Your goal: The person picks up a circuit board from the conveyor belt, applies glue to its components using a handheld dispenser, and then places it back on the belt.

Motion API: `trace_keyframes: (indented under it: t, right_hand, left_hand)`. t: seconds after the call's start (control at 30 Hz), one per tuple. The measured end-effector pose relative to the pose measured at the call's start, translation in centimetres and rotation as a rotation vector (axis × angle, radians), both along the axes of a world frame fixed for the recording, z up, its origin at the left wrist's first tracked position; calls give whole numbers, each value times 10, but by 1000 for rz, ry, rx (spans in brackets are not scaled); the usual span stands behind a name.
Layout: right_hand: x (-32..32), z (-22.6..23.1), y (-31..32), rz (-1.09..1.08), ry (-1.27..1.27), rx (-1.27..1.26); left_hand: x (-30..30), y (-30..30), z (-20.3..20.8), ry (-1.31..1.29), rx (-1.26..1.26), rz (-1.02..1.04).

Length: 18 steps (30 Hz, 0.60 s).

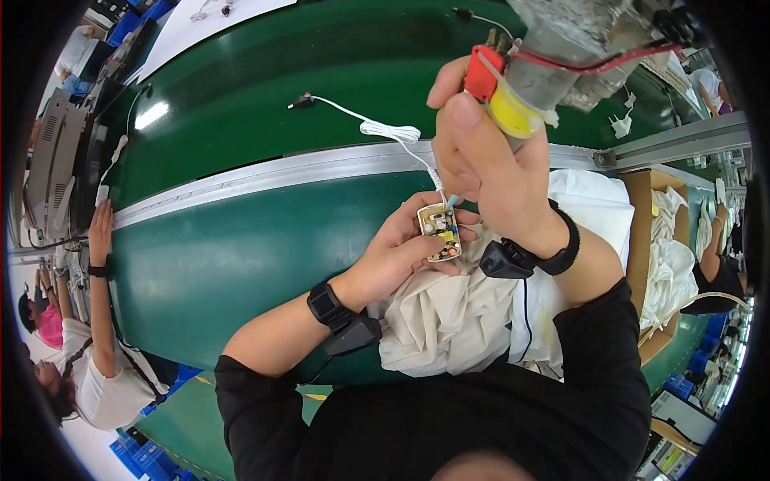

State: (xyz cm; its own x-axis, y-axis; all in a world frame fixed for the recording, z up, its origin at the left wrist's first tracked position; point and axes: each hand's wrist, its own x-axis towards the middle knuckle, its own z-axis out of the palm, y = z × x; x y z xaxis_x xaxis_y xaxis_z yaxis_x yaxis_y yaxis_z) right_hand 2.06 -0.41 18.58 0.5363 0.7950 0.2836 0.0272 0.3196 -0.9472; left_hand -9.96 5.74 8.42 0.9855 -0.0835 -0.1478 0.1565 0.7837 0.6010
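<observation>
My left hand (401, 244) holds a small white circuit board (440, 232) with yellow and orange parts, fingers wrapped under it. A white cable (385, 128) runs from the board up across the green belt to a small dark plug (301, 101). My right hand (485, 160) grips a grey hanging power tool (553, 56) with a red and yellow collar and red and black wires. The tool's thin tip points down onto the top edge of the board. Both wrists wear black bands.
A green conveyor belt (241, 104) with a metal rail (265, 175) crosses the view. Crumpled white cloth (465, 321) lies under my hands. A cardboard box (646, 240) with white material stands at the right. Another person (100, 337) reaches onto the belt at the left.
</observation>
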Motion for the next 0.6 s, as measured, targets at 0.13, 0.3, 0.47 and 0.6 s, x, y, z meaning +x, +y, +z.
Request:
trace_keyframes:
  t: [0.13, 0.3, 0.47, 0.6]
  right_hand:
    - [-1, 1, 1, 15, 50, -3]
    - [1, 0, 2, 9, 13, -14]
    - [0, 4, 2, 4, 11, -13]
    - [-3, 7, 0, 11, 28, -20]
  left_hand:
    - [-1, 2, 0, -6, 21, -16]
    - [-1, 3, 3, -17, 15, -23]
    - [0, 3, 4, 11, 24, -15]
    - [0, 5, 7, 68, -25, 32]
